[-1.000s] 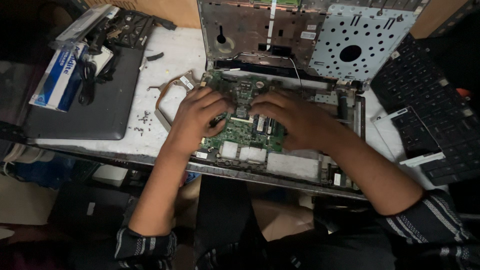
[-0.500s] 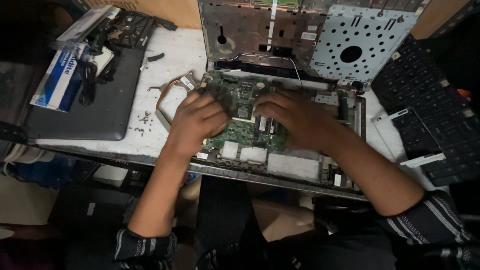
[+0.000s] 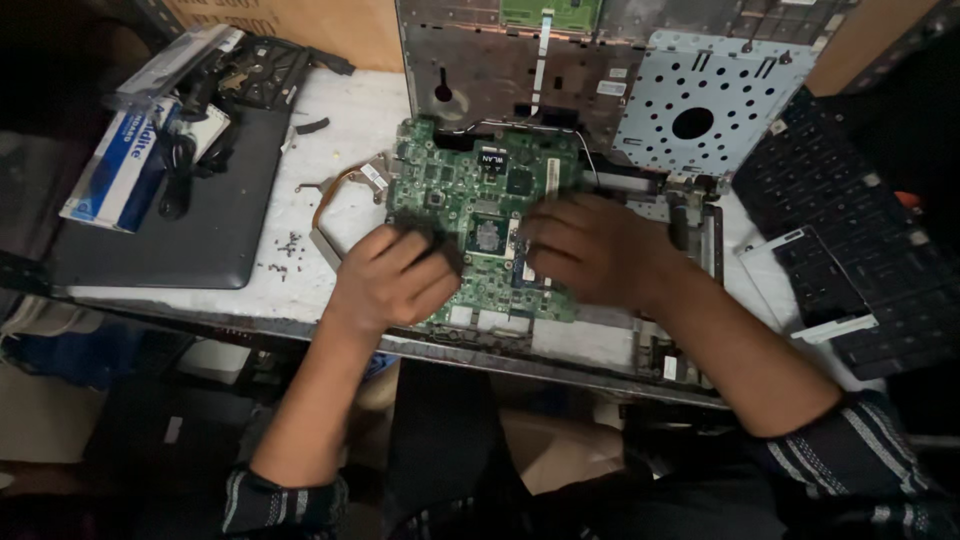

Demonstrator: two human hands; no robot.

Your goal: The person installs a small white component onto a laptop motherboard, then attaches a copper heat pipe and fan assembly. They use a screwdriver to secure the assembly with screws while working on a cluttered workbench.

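I am gripping the green motherboard [image 3: 478,215] with both hands over the opened laptop base [image 3: 672,345] at the table's near edge. My left hand [image 3: 392,280] is curling closed around the board's left lower corner, fingers folded over it. My right hand [image 3: 592,248] is lying half open across its right side, fingers spread and pressing on the board. The base is holding the board's lower part. A grey cover [image 3: 560,70] with a perforated plate is lying behind, a closed laptop [image 3: 190,215] to the left, and a keyboard [image 3: 850,240] to the right.
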